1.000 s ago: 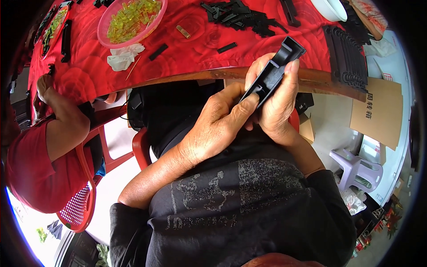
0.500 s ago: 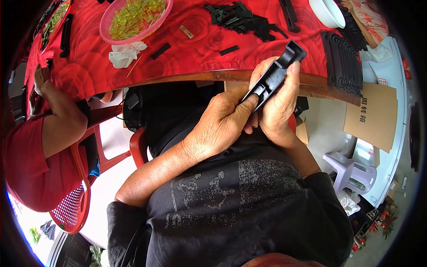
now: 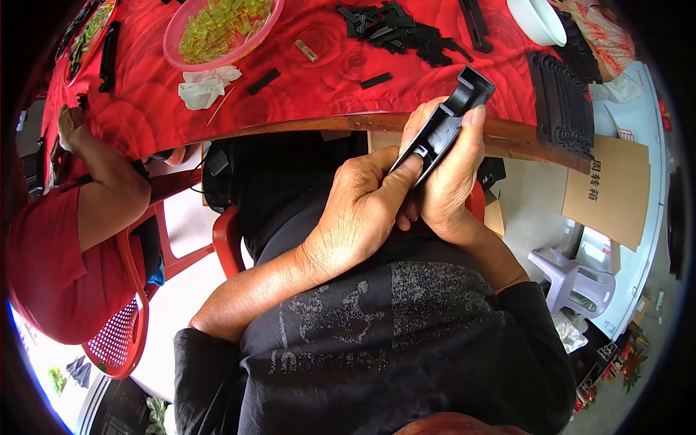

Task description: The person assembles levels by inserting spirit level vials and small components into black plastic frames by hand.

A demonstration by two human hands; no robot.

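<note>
A long black plastic housing (image 3: 444,134), hollow with its cavity facing up, is held tilted in front of the table edge. My right hand (image 3: 455,170) wraps round its right side, thumb along the rim. At the near end my left hand (image 3: 366,199) grips it, the thumb pressing into the cavity beside a small light-coloured slot. The fingers beneath the housing are partly hidden. On the red tablecloth (image 3: 304,90) beyond lie two short black strips, a small yellowish block (image 3: 306,51) and a crumpled white tissue (image 3: 206,87).
A pink basket (image 3: 170,47) of yellow-green clear pieces stands at the far left. Black strips (image 3: 399,32) lie heaped at the back, with stacked black parts (image 3: 562,101) and a white bowl (image 3: 536,20) at right. A person in red (image 3: 51,254) sits at left.
The housing has shifted very slightly left and tilted a little in my hands. My left thumb has moved slightly within the cavity. Both hands keep their grip.
</note>
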